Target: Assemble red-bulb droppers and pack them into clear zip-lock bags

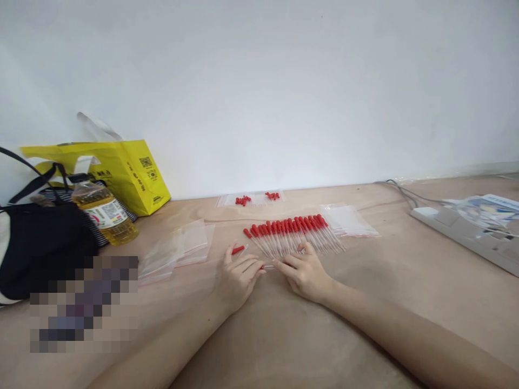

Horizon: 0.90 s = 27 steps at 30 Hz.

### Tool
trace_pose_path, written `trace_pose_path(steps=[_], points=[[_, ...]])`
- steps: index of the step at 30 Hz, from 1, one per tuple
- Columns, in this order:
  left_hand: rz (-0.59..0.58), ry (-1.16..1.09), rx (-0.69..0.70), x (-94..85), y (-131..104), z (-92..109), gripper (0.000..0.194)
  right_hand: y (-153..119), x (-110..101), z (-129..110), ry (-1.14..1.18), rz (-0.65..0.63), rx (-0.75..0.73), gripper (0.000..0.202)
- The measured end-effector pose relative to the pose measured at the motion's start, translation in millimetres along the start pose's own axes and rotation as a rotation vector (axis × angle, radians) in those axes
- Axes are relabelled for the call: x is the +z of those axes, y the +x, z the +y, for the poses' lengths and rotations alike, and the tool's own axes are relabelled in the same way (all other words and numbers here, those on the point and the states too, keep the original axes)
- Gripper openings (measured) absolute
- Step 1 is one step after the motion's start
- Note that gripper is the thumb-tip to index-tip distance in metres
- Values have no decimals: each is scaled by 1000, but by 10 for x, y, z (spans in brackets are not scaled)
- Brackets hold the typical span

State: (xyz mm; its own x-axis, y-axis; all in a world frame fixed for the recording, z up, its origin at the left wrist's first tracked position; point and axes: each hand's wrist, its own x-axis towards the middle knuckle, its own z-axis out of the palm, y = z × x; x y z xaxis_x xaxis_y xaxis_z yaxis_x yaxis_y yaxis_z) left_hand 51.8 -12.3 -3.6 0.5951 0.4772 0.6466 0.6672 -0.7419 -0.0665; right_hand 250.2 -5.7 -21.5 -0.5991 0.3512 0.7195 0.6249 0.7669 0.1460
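Observation:
Between my two hands lies a short clear tube with a red end at its left. My left hand is closed on the red end, thumb and fingers pinching it. The fingers of my right hand pinch the tube's clear right end. Just beyond my left fingers rests a loose red rubber bulb, beside a clear tube. Behind my hands, a row of several glass droppers with red bulbs lies side by side, bulbs pointing away from me.
Clear zip bags lie at left and right. More red bulbs sit near the wall. An oil bottle, yellow bag and black bag stand left. A power strip with cables is at right.

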Motion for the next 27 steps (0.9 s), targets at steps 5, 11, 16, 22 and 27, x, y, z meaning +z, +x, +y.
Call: trace_pose_path(steps=[5,11,16,22,27], points=[[55,-2,58,17,17,21,16,25,0,-24,-45,14,-37,25],[76,-25,34,31,23,35,16,44,67,-49,47,22,2,25],[27,-49,-27,28,41,33,14,56,103,-36,85,-7,37,24],[-47,134,-35,4,8,-90,30,29,84,60,55,37,71,18],[-14,98,21,-14,-9,-101,21,4,80,68,60,54,26,19]])
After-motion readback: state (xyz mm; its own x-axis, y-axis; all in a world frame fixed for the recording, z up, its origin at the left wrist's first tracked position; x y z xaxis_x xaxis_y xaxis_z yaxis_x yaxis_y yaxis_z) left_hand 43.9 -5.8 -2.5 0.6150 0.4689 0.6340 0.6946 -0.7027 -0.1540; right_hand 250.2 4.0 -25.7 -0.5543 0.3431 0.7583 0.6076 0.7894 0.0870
